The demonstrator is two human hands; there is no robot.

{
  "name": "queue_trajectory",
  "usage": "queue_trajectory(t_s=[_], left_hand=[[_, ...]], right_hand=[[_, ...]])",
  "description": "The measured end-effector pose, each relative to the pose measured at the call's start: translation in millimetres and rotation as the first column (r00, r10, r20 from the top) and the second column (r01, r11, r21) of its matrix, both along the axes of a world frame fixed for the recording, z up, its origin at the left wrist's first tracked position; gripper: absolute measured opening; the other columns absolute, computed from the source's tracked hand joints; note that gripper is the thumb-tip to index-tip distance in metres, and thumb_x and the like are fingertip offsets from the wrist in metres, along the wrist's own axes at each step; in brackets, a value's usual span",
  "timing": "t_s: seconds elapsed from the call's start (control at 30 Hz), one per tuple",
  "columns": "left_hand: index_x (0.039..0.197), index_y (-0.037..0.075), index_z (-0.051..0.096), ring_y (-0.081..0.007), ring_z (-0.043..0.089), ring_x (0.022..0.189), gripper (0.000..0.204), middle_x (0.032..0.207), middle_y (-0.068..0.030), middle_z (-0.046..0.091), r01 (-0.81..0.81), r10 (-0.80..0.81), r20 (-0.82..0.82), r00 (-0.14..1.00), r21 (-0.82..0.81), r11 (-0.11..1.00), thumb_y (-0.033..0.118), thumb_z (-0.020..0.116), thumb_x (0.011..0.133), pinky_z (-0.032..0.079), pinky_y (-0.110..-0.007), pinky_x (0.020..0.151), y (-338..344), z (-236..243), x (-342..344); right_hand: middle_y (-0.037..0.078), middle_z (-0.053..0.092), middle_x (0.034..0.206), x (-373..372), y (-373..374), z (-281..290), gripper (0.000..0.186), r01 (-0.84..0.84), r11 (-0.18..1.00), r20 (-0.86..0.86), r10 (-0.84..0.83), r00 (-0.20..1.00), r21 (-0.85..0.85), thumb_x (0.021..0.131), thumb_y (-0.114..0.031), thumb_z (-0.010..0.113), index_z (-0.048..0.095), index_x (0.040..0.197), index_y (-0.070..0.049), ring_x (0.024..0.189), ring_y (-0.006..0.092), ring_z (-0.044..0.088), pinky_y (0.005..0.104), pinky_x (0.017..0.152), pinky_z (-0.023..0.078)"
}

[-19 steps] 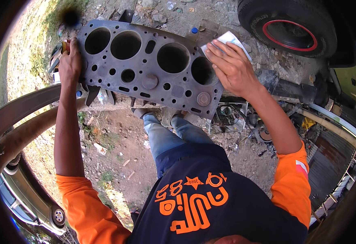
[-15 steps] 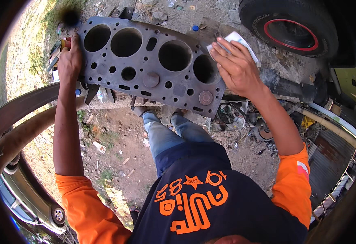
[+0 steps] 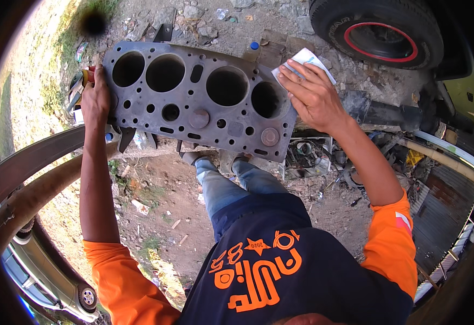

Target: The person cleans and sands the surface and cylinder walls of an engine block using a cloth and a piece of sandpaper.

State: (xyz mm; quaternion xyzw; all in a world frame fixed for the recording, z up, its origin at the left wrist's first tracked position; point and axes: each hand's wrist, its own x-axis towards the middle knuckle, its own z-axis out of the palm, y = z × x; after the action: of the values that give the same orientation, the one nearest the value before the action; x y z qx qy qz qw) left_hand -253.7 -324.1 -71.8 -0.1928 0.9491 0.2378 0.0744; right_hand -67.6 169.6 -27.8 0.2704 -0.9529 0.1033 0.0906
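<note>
A grey metal engine block (image 3: 231, 141) with several large bores and smaller holes spans the upper middle of my view. My left hand (image 3: 96, 96) grips its left end, thumb along the edge, beside a red and yellow object (image 3: 89, 76) partly hidden by the fingers. At the block's upper right corner, my right hand (image 3: 313, 95) holds a folded white paper or cloth (image 3: 307, 57) under its fingers, near the rightmost bore. What supports the block is mostly hidden beneath it.
A big tyre (image 3: 421, 49) stands upper right; a blue-capped bottle (image 3: 253, 51) is behind the block. A dark beam (image 3: 31, 162) runs at left, with a car (image 3: 47, 281) beyond. Scattered metal parts (image 3: 313, 154) and a corrugated sheet (image 3: 443, 216) lie right; my legs are below.
The block and my left hand sit lower in the picture, while the tyre appears higher. My right hand with the white piece has shifted slightly down.
</note>
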Motion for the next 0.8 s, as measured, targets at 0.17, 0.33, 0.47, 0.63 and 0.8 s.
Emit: queue_trajectory(t_s=[0.17, 0.33, 0.47, 0.63, 0.8], left_hand=[[0.146, -0.013, 0.059, -0.0513, 0.054, 0.141, 0.11, 0.144, -0.0403, 0.06, -0.028, 0.028, -0.008, 1.0, -0.03, 0.999, 0.084, 0.032, 0.1, 0.039, -0.05, 0.119, 2.3, 2.4, -1.5], [0.14, -0.015, 0.063, -0.0519, 0.058, 0.136, 0.111, 0.137, -0.0412, 0.063, 0.016, -0.019, -0.07, 0.997, -0.045, 0.999, 0.084, 0.031, 0.1, 0.042, -0.052, 0.116, 11.4, 10.3, 10.3], [0.141, -0.015, 0.062, -0.0507, 0.058, 0.136, 0.112, 0.139, -0.0399, 0.063, 0.005, -0.011, -0.075, 0.997, -0.073, 0.997, 0.084, 0.031, 0.101, 0.042, -0.05, 0.116, 15.4, 9.3, 5.6], [0.144, -0.009, 0.062, -0.0488, 0.057, 0.139, 0.107, 0.143, -0.035, 0.063, -0.019, 0.016, -0.061, 0.998, -0.044, 0.999, 0.084, 0.033, 0.101, 0.04, -0.049, 0.118, -1.7, 3.2, 5.1], [0.146, -0.007, 0.063, -0.0465, 0.058, 0.138, 0.102, 0.143, -0.0328, 0.064, -0.005, 0.003, -0.057, 0.998, -0.04, 0.999, 0.081, 0.034, 0.102, 0.042, -0.049, 0.116, 1.5, -6.0, -2.2]], right_hand=[[0.013, 0.075, 0.137, -22.8, -16.8, -6.9, 0.041, -0.014, 0.992, -0.034, 0.01, 0.999, -0.123, 0.092, -0.01, 0.072, 0.073, 0.133, -0.002, 0.14, 0.0301, 0.062, 0.0469, 0.116, 0.045], [0.01, 0.076, 0.136, 13.6, 12.1, -2.8, 0.038, 0.008, 0.999, 0.004, -0.008, 1.0, -0.051, 0.093, -0.011, 0.073, 0.075, 0.13, -0.004, 0.139, 0.0284, 0.062, 0.046, 0.117, 0.045], [0.009, 0.075, 0.138, -21.8, -11.1, -13.9, 0.035, -0.007, 0.99, -0.076, -0.004, 0.997, -0.141, 0.095, -0.014, 0.072, 0.076, 0.129, -0.005, 0.139, 0.0263, 0.062, 0.0457, 0.117, 0.046], [0.008, 0.075, 0.138, 12.9, 8.6, -17.7, 0.035, 0.033, 0.993, -0.041, -0.038, 0.998, -0.114, 0.097, -0.018, 0.07, 0.075, 0.131, -0.007, 0.143, 0.0268, 0.06, 0.0481, 0.121, 0.042], [0.007, 0.075, 0.137, -23.3, -9.4, -17.3, 0.032, 0.01, 0.992, -0.049, -0.016, 0.999, -0.123, 0.097, -0.018, 0.069, 0.076, 0.126, -0.007, 0.146, 0.028, 0.056, 0.0496, 0.121, 0.041]])
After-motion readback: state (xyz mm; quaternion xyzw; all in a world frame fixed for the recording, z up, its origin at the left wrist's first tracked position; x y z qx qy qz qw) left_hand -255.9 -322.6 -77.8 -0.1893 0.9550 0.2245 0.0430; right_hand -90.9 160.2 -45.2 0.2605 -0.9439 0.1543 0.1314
